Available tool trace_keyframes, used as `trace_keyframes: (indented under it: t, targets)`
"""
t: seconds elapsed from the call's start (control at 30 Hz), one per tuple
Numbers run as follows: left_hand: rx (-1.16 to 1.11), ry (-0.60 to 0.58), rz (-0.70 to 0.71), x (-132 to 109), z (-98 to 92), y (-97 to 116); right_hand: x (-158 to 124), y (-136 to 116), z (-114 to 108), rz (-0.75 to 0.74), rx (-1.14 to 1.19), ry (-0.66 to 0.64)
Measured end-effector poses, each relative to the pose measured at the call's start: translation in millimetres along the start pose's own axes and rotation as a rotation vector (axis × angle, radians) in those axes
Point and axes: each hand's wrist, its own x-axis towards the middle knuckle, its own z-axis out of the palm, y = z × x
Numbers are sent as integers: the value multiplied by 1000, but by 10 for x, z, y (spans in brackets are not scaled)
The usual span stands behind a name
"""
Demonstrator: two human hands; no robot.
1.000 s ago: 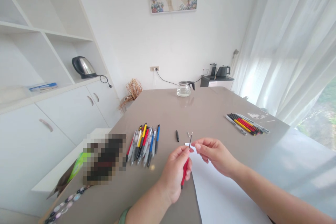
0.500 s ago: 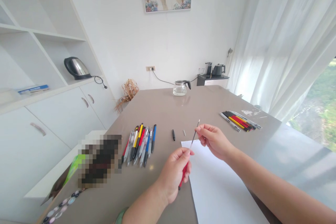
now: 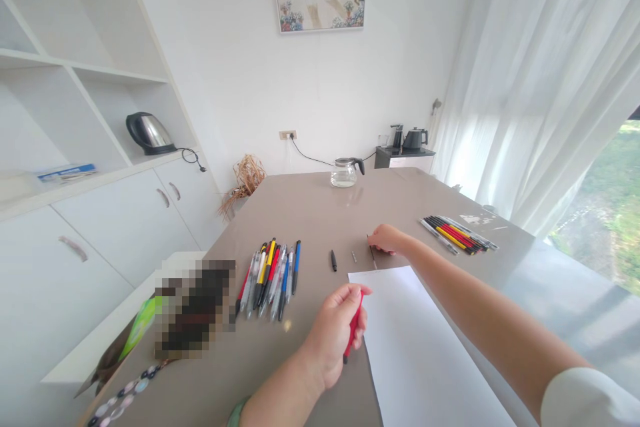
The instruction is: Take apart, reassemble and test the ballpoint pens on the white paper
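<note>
White-walled room, brown table [image 3: 310,213] across the middle; contents listed left to right.

- Kettle [image 3: 150,133], on a cabinet shelf.
- Bead string [image 3: 125,393], at the table's near-left edge.
- Pens [image 3: 270,277], mixed colours, bunched, mostly pointing away from the person.
- Left hand [image 3: 330,333]: curled round a red pen barrel [image 3: 353,328], thumb and forefinger at its upper end; barrel slanting, far end to the right, black end near.
- Pen tip [image 3: 333,260], black, beyond the left hand, apart from it.
- Spring [image 3: 355,257], small, between pen tip and refill.
- Refill [image 3: 373,256], thin, dark: ahead and rightward of the left hand, long axis running away from the person, far end tipped left — opposite to the barrel's slant. Near end by the paper's far edge.
- Right hand [image 3: 386,239]: the nearer one, fingers bunched at the refill's far part — pinching or merely touching, cannot tell.
- Paper [image 3: 425,347], white, under the right forearm.
- Second pen row [image 3: 460,233], well apart, rightmost.
</note>
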Motion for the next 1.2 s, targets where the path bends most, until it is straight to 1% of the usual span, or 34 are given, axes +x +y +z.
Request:
trace_keyframes:
  t: [0.23, 0.43, 0.53, 0.6, 0.63, 0.67, 0.73, 0.8, 0.87, 0.93, 1.0, 1.03, 1.1, 1.17, 1.2]
  targets:
    - [-92, 0, -25, 19, 3, -33, 8, -50, 41, 1, -68, -44]
    - [-118, -17, -5, 41, -27, -65, -57, -78, 4, -54, 26, -26]
    - [-103, -12, 8, 31, -25, -44, -183, -75, -53, -111, 129, -1]
    - [-87, -21, 11, 19, -15, -23, -346, -42, -75, -162, 203, 12]
    - [-76, -29, 11, 12, -8, -14, -451, -15, -76, -200, 247, -3]
    - [-61, -39, 10, 5, -1, -5, -568, 18, -69, -249, 299, -30]
    - [-23, -61, 12, -6, 12, 7, -808, 89, -36, -433, 490, -241]
    - [16, -84, 13, -13, 21, 12, -1013, 152, 18, -501, 571, -405]
    - [42, -98, 6, -14, 27, 13, -1146, 195, 82, -516, 631, -477]
    - [49, -94, -12, -10, 29, 16, -1200, 221, 138, -502, 681, -493]
    - [25, -65, -35, 0, 26, 26, -1191, 245, 173, -429, 776, -492]
    - [-6, -41, -49, 7, 23, 33, -1172, 261, 180, -372, 862, -484]
    - [-97, 26, -68, 25, 10, 51, -1122, 300, 172, -246, 1110, -446]
    - [-181, 88, -70, 44, -5, 65, -1076, 341, 148, -136, 1355, -401]
    - [-205, 109, -63, 53, -12, 68, -1061, 357, 135, -91, 1441, -389]
